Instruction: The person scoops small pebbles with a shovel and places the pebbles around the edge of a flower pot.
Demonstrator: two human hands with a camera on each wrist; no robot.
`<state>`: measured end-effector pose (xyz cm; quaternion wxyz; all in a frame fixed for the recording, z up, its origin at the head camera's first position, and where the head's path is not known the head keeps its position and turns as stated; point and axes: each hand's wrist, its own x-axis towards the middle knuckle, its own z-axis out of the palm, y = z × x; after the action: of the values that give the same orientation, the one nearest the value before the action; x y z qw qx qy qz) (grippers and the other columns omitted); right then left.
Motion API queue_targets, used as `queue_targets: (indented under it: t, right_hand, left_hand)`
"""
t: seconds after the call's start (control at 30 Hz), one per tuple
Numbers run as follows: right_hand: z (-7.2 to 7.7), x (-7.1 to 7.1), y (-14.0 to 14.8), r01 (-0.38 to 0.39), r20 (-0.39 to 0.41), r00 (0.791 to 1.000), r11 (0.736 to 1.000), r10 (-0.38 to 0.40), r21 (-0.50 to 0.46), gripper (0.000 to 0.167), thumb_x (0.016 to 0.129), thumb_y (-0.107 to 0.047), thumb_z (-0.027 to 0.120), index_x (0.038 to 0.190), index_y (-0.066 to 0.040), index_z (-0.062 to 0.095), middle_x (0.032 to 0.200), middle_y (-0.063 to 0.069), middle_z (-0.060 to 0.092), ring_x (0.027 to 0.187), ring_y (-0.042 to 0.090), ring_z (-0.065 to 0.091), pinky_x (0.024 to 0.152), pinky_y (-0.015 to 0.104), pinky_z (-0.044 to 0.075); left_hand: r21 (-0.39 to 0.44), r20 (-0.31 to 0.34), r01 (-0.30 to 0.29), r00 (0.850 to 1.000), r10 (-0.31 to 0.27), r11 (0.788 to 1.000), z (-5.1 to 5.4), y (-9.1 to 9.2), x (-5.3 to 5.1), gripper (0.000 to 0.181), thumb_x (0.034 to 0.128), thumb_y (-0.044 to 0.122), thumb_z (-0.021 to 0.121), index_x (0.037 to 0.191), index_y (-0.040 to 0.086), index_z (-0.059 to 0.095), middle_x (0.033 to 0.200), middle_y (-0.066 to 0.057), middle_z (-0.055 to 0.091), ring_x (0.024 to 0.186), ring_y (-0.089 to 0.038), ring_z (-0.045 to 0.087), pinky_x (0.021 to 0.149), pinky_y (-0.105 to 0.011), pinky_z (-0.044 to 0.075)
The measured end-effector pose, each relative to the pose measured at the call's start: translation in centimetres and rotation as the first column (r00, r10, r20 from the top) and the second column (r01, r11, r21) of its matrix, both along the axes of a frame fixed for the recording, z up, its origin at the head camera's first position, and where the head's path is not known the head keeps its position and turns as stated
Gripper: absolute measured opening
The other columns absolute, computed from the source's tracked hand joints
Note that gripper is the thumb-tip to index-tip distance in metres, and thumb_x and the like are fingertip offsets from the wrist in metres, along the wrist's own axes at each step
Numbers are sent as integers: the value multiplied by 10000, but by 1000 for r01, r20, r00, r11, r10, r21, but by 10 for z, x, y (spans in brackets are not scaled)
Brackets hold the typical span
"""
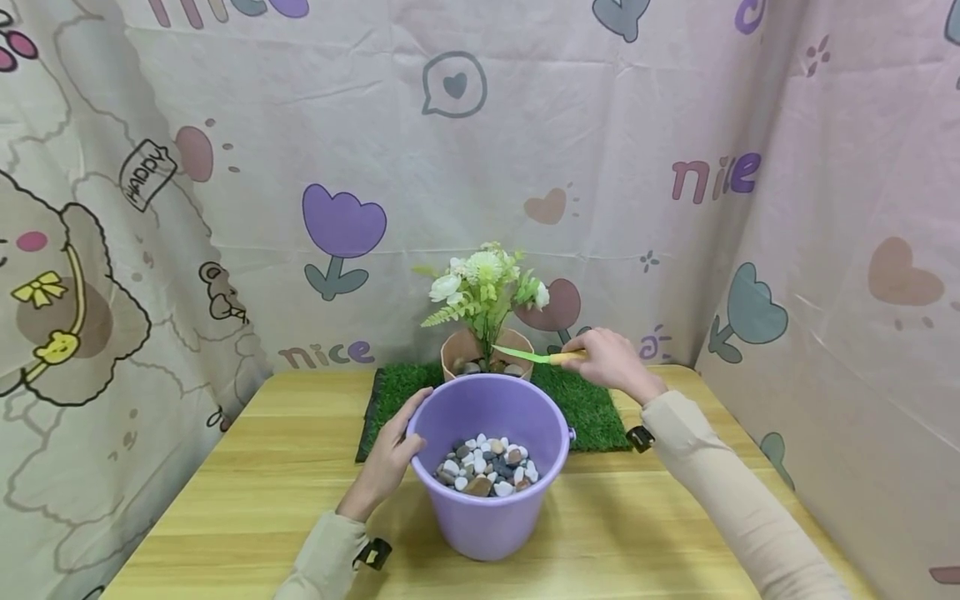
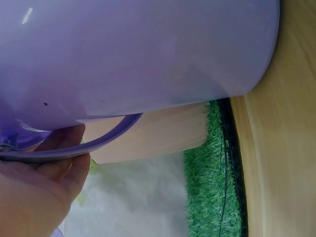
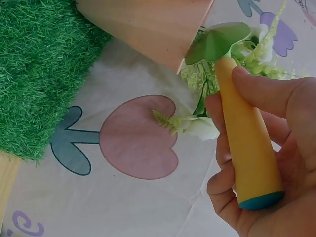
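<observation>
A purple bucket (image 1: 491, 525) stands upright on the table, with white, grey and brown pebbles (image 1: 487, 467) in its bottom. My left hand (image 1: 388, 454) holds the bucket's rim at the left; the left wrist view shows the fingers at the rim beside the purple handle (image 2: 113, 133). In my right hand (image 1: 611, 360) is a small garden trowel (image 3: 252, 143) with a yellow handle and green blade, gripped by the handle. Its blade reaches over a peach flowerpot (image 1: 452, 352) behind the bucket. White flowers with green leaves (image 1: 483, 271) rise from stones in the pot. The bucket hides the pot's lower part.
Beneath the pot lies a green artificial grass mat (image 1: 592, 408) with a dark edge. The wooden table (image 1: 300, 467) extends to both sides. Printed cloth (image 1: 450, 167) hangs behind the table and along both sides, close behind the flowers.
</observation>
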<state>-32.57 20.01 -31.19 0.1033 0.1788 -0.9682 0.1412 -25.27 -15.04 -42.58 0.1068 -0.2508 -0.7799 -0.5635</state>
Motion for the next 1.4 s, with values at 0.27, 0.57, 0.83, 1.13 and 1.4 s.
queue_targets:
  t: [0.27,0.57,0.83,1.13,1.4]
  right_hand:
    - [-4,17,1,-63,-25,998,991,60,-117,292,868,-311,706,1099,-141,758,775,-28,684,492,113,464,461,256,378]
    - [-2,30,-3,-167,-37,986,973,163,-162,250,827,-326,752,1018,-169,786,746,-66,707,465,74,413,448,220,352]
    - [4,34,-5,-258,-72,966,947,249,-189,236,782,-350,801,936,-172,803,808,-58,752,487,64,448,492,216,380]
    - [9,46,-16,-376,111,909,907,401,-190,107,768,-406,801,782,-301,786,690,-178,708,536,53,603,510,210,476]
    - [13,50,-32,-484,268,830,870,490,-93,194,757,-424,802,683,-246,780,620,-160,682,513,-1,560,490,197,457]
  left_hand:
    - [0,-4,5,1000,-5,1000,1,-2,-2,711,844,20,452,1530,166,334,1517,-168,413,1256,-394,532,921,-391,528]
    - [-3,-18,1,1000,-1,1000,3,-2,-1,710,840,19,456,1529,140,339,1516,-173,415,1260,-399,530,929,-431,525]
    - [-6,-8,2,1000,-2,1000,2,-1,0,710,846,19,452,1533,154,331,1522,-170,407,1261,-402,529,922,-395,532]
    - [-2,7,7,1000,-7,1000,0,-1,0,712,849,23,448,1534,175,326,1527,-174,395,1253,-405,533,904,-378,542]
    - [2,9,3,1000,-3,1000,0,-1,1,707,850,25,452,1533,157,329,1524,-167,403,1267,-401,525,924,-400,529]
